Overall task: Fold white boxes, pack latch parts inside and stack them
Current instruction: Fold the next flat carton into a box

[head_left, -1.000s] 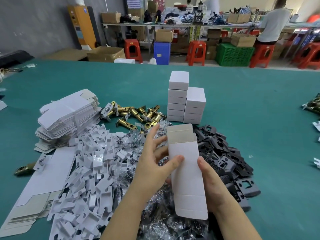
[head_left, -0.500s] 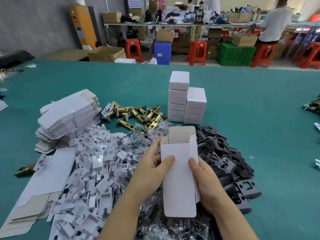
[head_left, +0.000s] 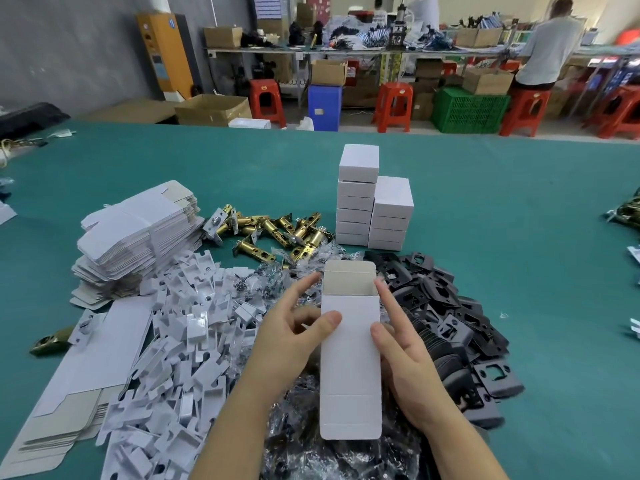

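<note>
In the lower middle of the frame, two hands hold a white box (head_left: 349,355) up over the piles. Its top end is open and the far flap stands up, showing grey card inside. The left hand (head_left: 294,337) pinches the box's left edge, thumb on the front and fingers behind. The right hand (head_left: 405,358) presses the right edge, with its first finger straight along the side, up to the open top. Just past the box, in the middle of the frame, two stacks of closed white boxes (head_left: 374,199) stand side by side and touch; the left stack is taller. To their left lies a heap of gold latch bolts (head_left: 277,233). A tall pile of flat unfolded boxes (head_left: 138,233) sits at the middle left, with more flat ones (head_left: 86,368) at the lower left. White plastic parts (head_left: 180,344) spread between those and the hands. Small clear bags (head_left: 332,455) lie under the box. Black plates (head_left: 450,313) are heaped to the right, touching the bags. The green counter (head_left: 519,237) is bare on the right side and behind the stacks, up to its far edge. Red stools (head_left: 393,105) stand on the floor beyond.
</note>
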`<state>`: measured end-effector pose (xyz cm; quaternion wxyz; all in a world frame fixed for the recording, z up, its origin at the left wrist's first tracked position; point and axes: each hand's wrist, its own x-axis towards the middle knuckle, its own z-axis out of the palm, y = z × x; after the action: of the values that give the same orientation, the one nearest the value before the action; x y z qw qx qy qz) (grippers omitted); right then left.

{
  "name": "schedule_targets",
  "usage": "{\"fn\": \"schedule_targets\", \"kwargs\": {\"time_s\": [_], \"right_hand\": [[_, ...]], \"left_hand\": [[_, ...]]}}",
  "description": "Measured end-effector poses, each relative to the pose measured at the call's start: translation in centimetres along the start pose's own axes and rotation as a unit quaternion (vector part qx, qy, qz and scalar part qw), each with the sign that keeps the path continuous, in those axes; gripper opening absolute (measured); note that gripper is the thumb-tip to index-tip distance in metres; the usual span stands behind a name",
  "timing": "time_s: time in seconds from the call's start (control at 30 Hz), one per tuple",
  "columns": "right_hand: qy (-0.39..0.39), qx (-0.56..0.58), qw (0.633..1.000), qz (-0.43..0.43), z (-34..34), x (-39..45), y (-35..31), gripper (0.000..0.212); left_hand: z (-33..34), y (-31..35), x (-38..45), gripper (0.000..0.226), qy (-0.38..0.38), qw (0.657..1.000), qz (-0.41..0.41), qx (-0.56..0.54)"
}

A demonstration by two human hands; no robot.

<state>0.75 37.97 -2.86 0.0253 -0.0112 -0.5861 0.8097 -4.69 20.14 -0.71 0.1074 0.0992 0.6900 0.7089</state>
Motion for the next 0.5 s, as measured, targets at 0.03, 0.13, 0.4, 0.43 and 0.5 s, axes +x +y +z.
{"fn": "schedule_targets", "kwargs": {"time_s": [0.03, 0.13, 0.4, 0.43, 0.5], "right_hand": [[0.0, -0.005, 1.0, -0.001, -0.05, 0.0, 0.03, 0.052], [-0.003, -0.01, 1.0, 0.0, -0.19, -0.04, -0.03, 0.045], [-0.008, -0.016, 1.0, 0.019, 0.08, -0.2, -0.15, 0.029], [-0.007, -0.016, 1.0, 0.019, 0.11, -0.2, -0.19, 0.029], [-0.008, -0.018, 1.0, 0.018, 0.11, -0.19, -0.2, 0.03]], "left_hand": [[-0.06, -0.02, 0.01, 0.067, -0.005, 1.0, -0.001, 0.002], [-0.14, -0.07, -0.08, 0.073, -0.006, 1.0, 0.004, 0.023], [-0.57, -0.05, -0.06, 0.037, 0.03, 0.994, 0.061, 0.08], [-0.67, -0.02, -0.08, 0.032, 0.032, 0.994, 0.061, 0.085], [-0.82, 0.0, -0.06, 0.023, 0.036, 0.993, 0.059, 0.098]]}}
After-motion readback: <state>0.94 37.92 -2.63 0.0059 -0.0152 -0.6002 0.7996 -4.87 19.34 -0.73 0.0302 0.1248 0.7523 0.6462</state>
